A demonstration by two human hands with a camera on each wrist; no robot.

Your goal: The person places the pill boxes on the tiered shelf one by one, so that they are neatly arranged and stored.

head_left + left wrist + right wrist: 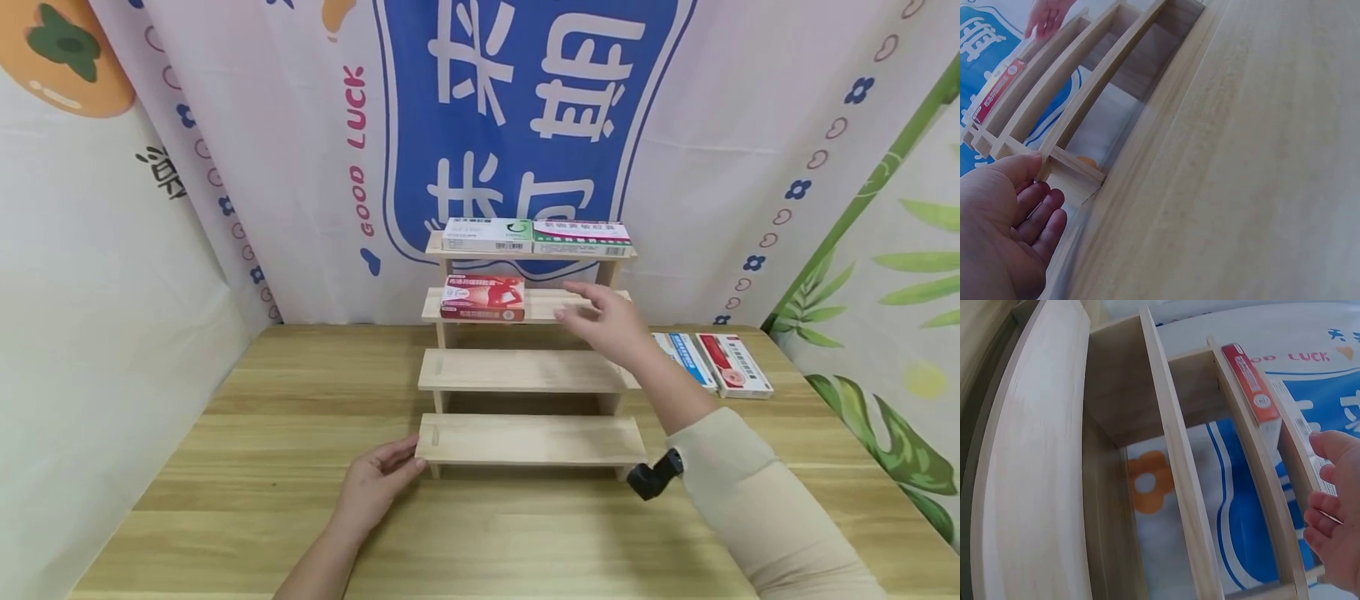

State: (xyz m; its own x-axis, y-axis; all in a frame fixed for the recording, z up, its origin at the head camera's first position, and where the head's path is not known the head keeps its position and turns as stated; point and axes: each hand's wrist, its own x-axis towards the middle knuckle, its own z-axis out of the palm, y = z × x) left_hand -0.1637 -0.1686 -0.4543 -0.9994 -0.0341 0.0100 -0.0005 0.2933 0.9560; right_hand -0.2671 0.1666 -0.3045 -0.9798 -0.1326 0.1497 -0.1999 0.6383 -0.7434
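Right hand [611,327] just beside the red medicine box [482,297] on the second-highest shelf [542,307] of a four-tier wooden rack [525,369].
The box lies left of the right hand, the nearer one, its long axis running sideways along the shelf; that hand is empty, thumb and fingers apart. The left hand [372,486] pinches the left end of the lowest shelf [532,438].

The left hand [375,483] pinches low; the right hand [606,323] extends farther forward, relaxed.
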